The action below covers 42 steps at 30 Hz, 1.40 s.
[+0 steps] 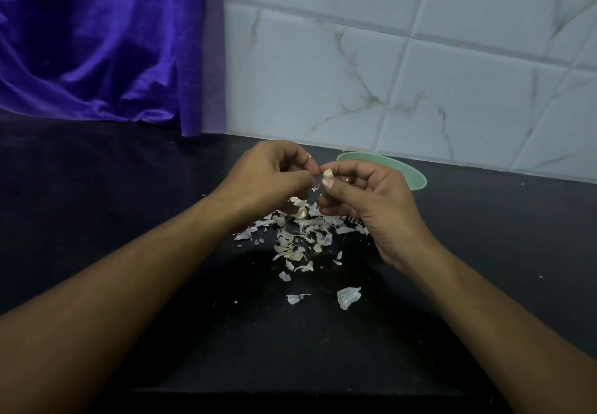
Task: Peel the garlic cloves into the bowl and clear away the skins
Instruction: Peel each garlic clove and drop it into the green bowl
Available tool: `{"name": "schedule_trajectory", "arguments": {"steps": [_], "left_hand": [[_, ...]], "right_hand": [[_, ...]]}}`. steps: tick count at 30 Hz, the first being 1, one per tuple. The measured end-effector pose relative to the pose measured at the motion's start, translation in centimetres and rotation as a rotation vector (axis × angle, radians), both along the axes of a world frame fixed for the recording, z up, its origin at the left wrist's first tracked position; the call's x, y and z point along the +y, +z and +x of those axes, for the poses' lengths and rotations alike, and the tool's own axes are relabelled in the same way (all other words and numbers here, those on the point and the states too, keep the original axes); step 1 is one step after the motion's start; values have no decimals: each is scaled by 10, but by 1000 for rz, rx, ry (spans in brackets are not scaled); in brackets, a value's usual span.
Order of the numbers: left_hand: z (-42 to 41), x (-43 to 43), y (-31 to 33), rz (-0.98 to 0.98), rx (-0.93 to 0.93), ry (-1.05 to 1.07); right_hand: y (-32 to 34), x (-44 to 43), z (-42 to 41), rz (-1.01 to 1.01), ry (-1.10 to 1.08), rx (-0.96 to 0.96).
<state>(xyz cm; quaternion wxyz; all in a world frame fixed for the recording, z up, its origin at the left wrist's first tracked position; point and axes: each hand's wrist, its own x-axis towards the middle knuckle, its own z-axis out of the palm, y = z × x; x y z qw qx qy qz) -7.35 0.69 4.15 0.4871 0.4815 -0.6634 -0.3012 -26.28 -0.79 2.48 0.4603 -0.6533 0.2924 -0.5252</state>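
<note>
At the far left a purple cloth (97, 42) hung down to the dark surface (97, 187). Just right of it, near the middle, the person's left hand (268, 174) was raised with its fingers curled, the fingertips pinching at the skin of a garlic clove (328, 173). The right hand (365, 194) gripped that clove between thumb and forefinger, with the other fingers folded in beneath. So the clove was off the surface, caught between both hands and only partly stripped, as far as I could judge. Under the hands lay a wide scatter of skins (297, 239), reaching toward the near edge, and what looked like one more clove (302, 212) sat among them. Further right, behind the right hand and close to the tiled wall (420, 58), stood the pale green bowl (416, 178). Its inside was hidden from where I stood, so I could not count the peeled cloves. Judging by the litter, the peeling was well along. The held clove was not yet in the bowl, and none of the skins had been cleared.
</note>
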Motion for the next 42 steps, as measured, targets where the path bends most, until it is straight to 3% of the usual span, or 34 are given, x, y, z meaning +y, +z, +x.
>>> {"name": "schedule_trajectory", "arguments": {"steps": [9, 21, 26, 36, 42], "left_hand": [[1, -1, 1, -33, -3, 24], [-7, 7, 3, -56, -89, 94], [-10, 10, 4, -123, -143, 155], [-11, 7, 2, -163, -228, 216], [-6, 3, 1, -130, -150, 154]], "right_hand": [[-6, -4, -1, -254, -166, 201], [-7, -1, -3, -306, -232, 292], [-7, 0, 0, -190, -184, 209], [-3, 2, 6, 79, -82, -137], [-4, 2, 5, 75, -72, -121]]}}
